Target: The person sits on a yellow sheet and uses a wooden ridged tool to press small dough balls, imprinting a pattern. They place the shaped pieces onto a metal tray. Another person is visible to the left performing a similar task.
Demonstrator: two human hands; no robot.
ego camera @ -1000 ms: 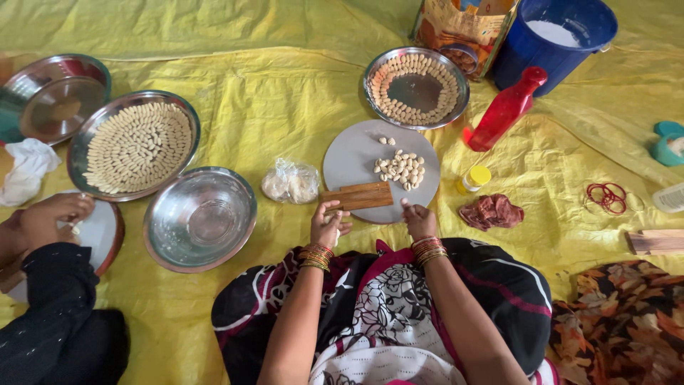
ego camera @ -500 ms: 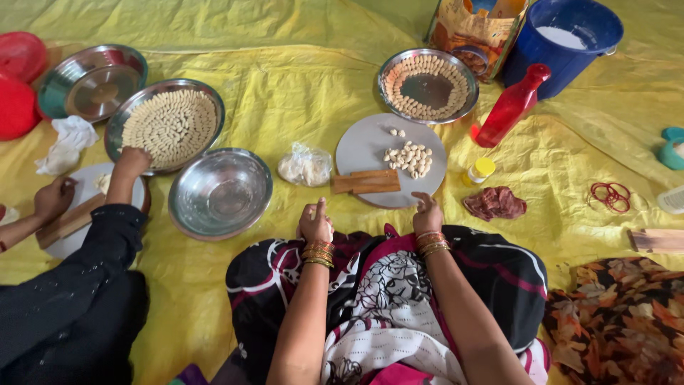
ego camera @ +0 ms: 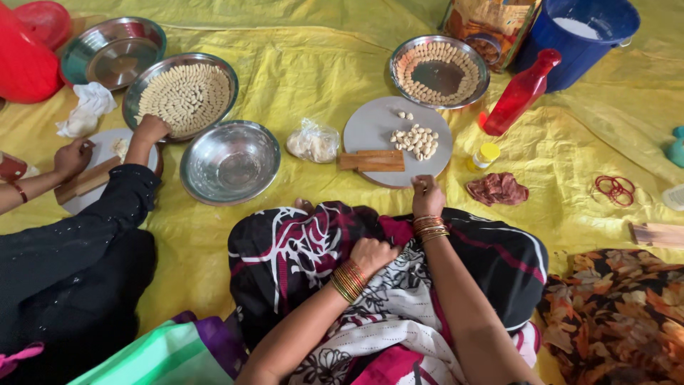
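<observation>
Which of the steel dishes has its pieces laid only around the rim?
The round steel plate at the top, beside the red bottle; its centre is bare, unlike the packed tray.

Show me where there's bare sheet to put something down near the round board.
Free: yellow sheet between the full tray and the ringed tray; also right of the brown cloth, before the rubber bands. Crowded: round board, under wooden block, dough pieces and right hand.
</observation>
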